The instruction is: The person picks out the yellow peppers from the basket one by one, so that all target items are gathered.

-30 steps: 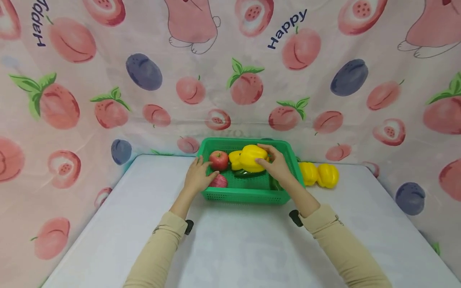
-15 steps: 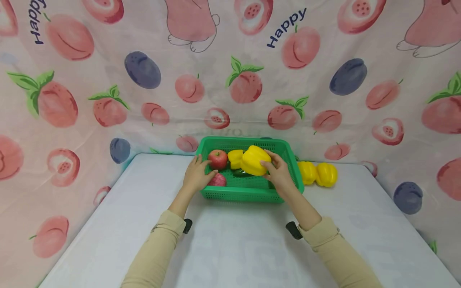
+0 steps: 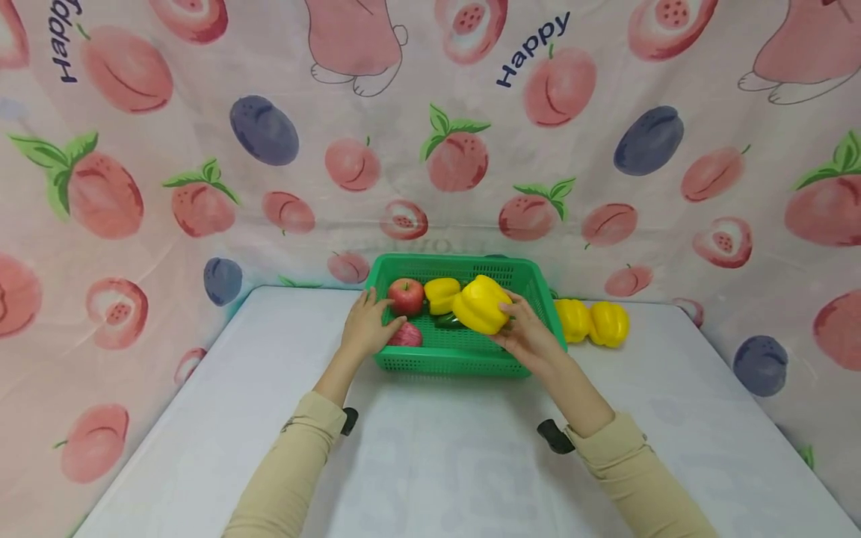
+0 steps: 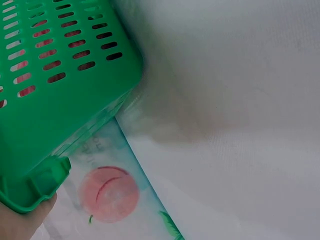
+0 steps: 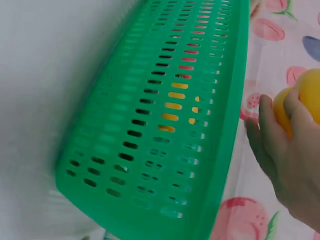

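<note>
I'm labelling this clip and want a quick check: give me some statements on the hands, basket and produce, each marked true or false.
1. The right hand holds a yellow bell pepper. True.
2. A red apple lies inside the green basket. True.
3. The left hand holds a second pepper. False: it grips the rim at the basket's left end.
4. Two more yellow peppers rest on the white table, right of the basket in the head view. True.
5. The green basket is upside down. False: it stands upright, open side up.
</note>
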Demonstrator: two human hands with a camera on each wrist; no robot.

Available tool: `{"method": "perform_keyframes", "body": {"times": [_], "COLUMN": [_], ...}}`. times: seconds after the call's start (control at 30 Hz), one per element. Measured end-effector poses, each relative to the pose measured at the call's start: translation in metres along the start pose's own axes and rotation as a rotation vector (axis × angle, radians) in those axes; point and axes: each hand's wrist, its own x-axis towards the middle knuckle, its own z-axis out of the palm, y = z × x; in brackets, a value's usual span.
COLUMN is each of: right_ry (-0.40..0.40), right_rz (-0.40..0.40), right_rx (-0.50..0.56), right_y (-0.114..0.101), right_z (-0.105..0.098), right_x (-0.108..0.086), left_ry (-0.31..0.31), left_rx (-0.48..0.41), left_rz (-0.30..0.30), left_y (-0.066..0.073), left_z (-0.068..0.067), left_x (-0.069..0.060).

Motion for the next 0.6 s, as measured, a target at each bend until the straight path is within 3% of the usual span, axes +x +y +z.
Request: {"method": "perform_keyframes", "body": {"times": [0.17, 0.37, 0.6], "right_ry": [-0.101, -0.244, -0.271], "right_rz": [0.065, 0.078, 0.087], "right_rx": [0.175, 0.178, 0.2], "right_y": [0.003, 0.006, 0.005], "right_z": [-0.006, -0.013, -0.014], "right_x": [-0.002, -0.004, -0.007], "left_ry": [0.0, 0.003, 0.003], "left_rx": [0.001, -0.011, 0.0], "left_rz": [0.0, -0.004, -0.004], "left_y": [-0.001, -0.002, -0.001], "left_z": [0.001, 0.002, 0.002], "left_x": [-0.001, 0.0, 0.001]}}
